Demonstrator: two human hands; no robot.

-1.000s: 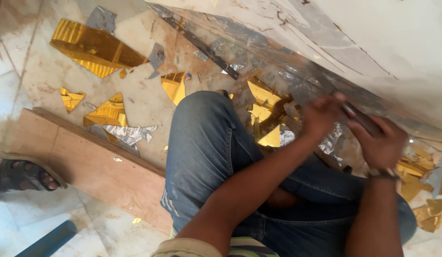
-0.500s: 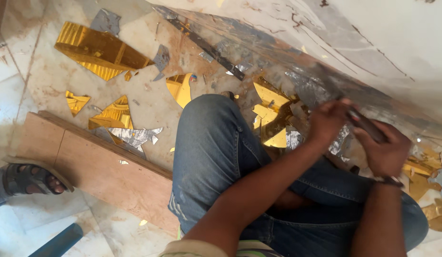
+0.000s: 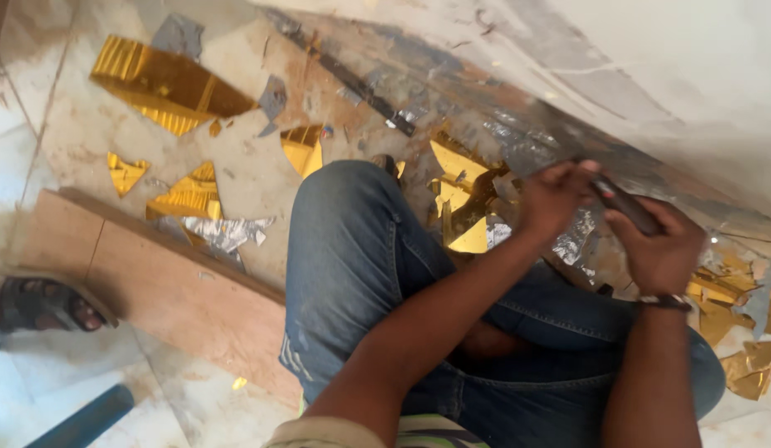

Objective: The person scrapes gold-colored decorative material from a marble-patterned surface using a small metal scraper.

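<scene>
The person sits on the floor point(image 3: 236, 178) in blue jeans point(image 3: 361, 265), one knee raised, both hands out in front at the foot of a pale wall panel point(image 3: 651, 75). The right hand point(image 3: 658, 247) is wrapped around a dark, slim tool point(image 3: 622, 203); its fingers point(image 3: 680, 220) are curled tight about the handle, and the tool's upper end sticks out past them toward the left hand. The left hand point(image 3: 553, 197) meets that end, its fingers bunched narrow around the tip, though the blur makes it impossible to tell whether they pinch the tool itself or something small against it. A watch or band point(image 3: 663, 301) sits on the right wrist.

Just below and to the left of the left fingers lie shards of gold mirror-like material point(image 3: 456, 178), with crumpled silver foil point(image 3: 572, 241) directly beneath the fingers. Beyond the right fingers, to the right, more gold shards point(image 3: 726, 303) are heaped. Well off to the left of both hands a large gold piece point(image 3: 165, 83) lies flat, smaller gold bits point(image 3: 186, 195) are near it, and a wooden board point(image 3: 170, 286) runs alongside the knee. A sandalled foot point(image 3: 41, 305) of another person shows at the far left edge.
</scene>
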